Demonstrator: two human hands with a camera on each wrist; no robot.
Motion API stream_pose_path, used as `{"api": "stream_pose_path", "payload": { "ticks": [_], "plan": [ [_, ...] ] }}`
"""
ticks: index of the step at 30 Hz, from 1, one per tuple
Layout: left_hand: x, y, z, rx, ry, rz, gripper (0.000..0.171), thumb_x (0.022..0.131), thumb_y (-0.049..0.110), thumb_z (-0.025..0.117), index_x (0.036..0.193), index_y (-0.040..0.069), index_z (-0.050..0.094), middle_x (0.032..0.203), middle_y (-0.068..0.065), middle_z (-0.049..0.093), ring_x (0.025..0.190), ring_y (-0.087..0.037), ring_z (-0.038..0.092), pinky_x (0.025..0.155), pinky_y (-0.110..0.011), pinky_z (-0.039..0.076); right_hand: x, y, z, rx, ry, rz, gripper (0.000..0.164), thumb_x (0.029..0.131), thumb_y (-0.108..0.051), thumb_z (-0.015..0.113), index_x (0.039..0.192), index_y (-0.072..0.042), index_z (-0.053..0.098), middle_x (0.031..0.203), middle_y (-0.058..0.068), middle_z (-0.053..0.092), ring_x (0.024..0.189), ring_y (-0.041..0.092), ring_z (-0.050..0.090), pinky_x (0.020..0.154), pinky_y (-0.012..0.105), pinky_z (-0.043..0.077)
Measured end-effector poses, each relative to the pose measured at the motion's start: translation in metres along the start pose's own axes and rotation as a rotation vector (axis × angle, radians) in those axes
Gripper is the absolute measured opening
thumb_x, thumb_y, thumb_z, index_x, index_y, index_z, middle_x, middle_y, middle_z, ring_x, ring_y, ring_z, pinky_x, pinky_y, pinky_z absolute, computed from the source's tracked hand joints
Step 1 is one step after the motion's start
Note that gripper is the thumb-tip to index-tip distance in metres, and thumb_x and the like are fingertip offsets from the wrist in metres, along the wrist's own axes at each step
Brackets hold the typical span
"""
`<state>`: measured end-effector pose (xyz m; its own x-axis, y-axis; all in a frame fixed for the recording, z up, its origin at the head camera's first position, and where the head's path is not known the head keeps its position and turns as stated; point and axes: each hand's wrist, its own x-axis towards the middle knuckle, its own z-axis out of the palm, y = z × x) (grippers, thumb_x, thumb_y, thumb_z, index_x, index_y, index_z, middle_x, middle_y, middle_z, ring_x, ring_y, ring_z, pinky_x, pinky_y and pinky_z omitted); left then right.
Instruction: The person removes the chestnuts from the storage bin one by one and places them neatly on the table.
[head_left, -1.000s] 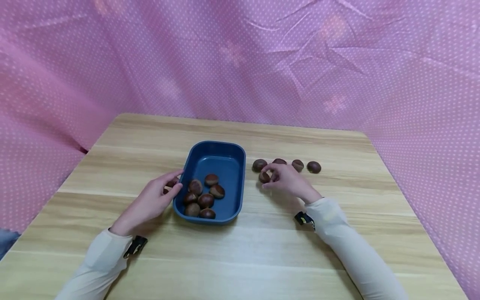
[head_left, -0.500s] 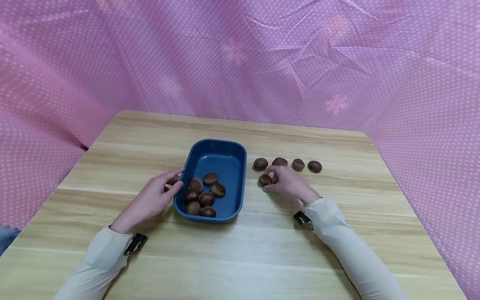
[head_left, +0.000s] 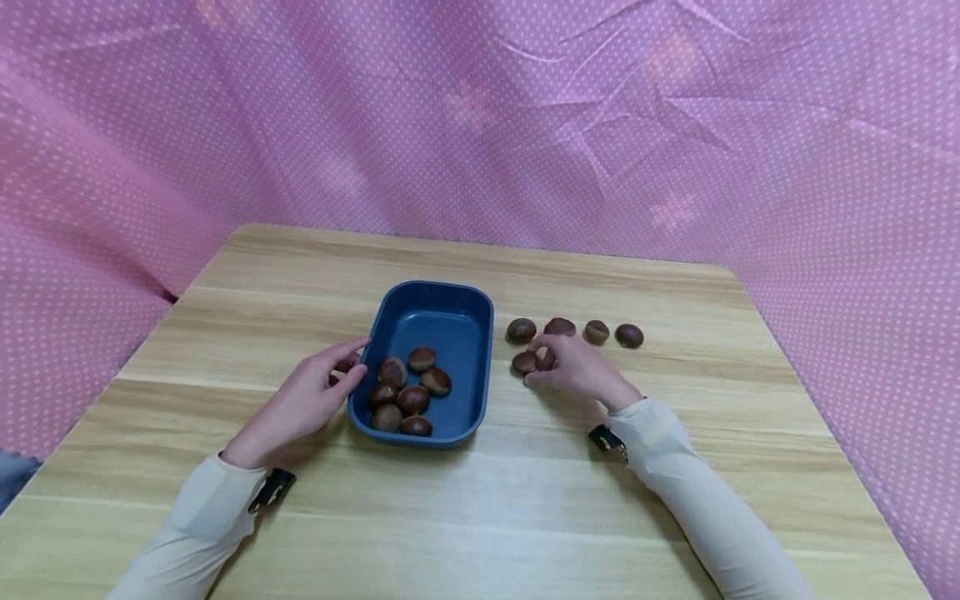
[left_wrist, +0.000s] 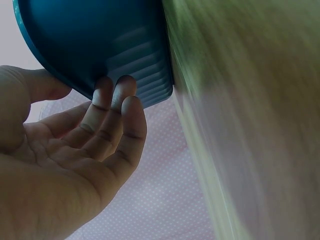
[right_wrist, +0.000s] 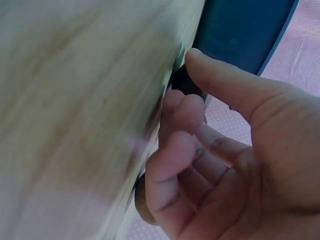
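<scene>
My left hand holds the left side of a blue rectangular container, thumb at the rim and curled fingers against the outer wall in the left wrist view. Several brown chestnuts lie gathered in its near left part. To the right of the container, my right hand has thumb and fingertips around a chestnut low at the table top; in the right wrist view that dark chestnut is partly hidden by the fingers. A second chestnut shows in the gap between thumb and index finger.
Behind the right hand, several chestnuts form a loose row on the wooden table. Left of the container, a chestnut is partly covered by the left hand. A pink dotted cloth hangs around the table's far side.
The chestnut at my right fingertips has shifted slightly toward the near side of the table and left, and turned. My left hand and the container have stayed in place.
</scene>
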<state>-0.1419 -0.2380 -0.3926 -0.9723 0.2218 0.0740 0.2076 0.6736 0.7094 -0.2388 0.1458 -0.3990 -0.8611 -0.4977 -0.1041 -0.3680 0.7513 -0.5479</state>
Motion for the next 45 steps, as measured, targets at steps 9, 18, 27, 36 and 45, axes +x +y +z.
{"api": "stream_pose_path", "payload": {
  "ticks": [9,18,27,36,45],
  "plan": [
    [-0.001,0.0,-0.002,0.005,0.001,-0.004,0.048,0.11,0.02,0.048,0.153,-0.001,0.043,0.121,-0.02,0.067,0.106,-0.03,0.065,0.091,-0.049,0.055,-0.004,-0.002,-0.011,-0.011,-0.005,0.004,0.047,0.09,-0.034,0.079,0.128,-0.009,0.066,0.093,0.003,0.071,0.082,0.017,0.065,0.076,0.036,0.053],
    [0.0,-0.001,-0.002,0.001,-0.006,-0.007,0.049,0.11,0.02,0.048,0.154,0.001,0.042,0.12,-0.019,0.066,0.107,-0.031,0.066,0.091,-0.05,0.056,-0.008,-0.012,-0.028,0.08,0.096,-0.047,0.045,0.1,-0.04,0.066,0.133,-0.01,0.063,0.098,0.005,0.074,0.089,0.023,0.07,0.077,0.04,0.053],
    [0.0,-0.002,0.0,-0.006,-0.001,-0.004,0.048,0.11,0.018,0.048,0.154,0.001,0.043,0.118,-0.018,0.067,0.106,-0.03,0.065,0.091,-0.049,0.055,0.002,-0.046,-0.031,0.241,0.086,-0.118,0.033,0.1,-0.035,0.068,0.13,-0.021,0.063,0.094,0.005,0.076,0.09,0.03,0.073,0.073,0.037,0.053],
    [-0.001,-0.003,0.0,-0.013,0.0,0.0,0.048,0.11,0.019,0.048,0.154,0.001,0.043,0.119,-0.018,0.067,0.108,-0.029,0.065,0.092,-0.049,0.054,0.038,-0.081,-0.025,0.102,-0.092,-0.25,0.038,0.1,-0.031,0.069,0.136,-0.022,0.061,0.101,-0.002,0.075,0.094,0.013,0.07,0.083,0.036,0.057],
    [-0.004,-0.001,0.001,-0.012,-0.004,0.008,0.048,0.11,0.019,0.048,0.154,0.001,0.043,0.12,-0.018,0.067,0.108,-0.029,0.064,0.092,-0.049,0.054,0.077,-0.099,-0.017,-0.011,-0.347,-0.346,0.041,0.099,-0.026,0.07,0.138,-0.019,0.059,0.098,-0.007,0.075,0.097,0.007,0.07,0.088,0.032,0.055]
  ]
}}
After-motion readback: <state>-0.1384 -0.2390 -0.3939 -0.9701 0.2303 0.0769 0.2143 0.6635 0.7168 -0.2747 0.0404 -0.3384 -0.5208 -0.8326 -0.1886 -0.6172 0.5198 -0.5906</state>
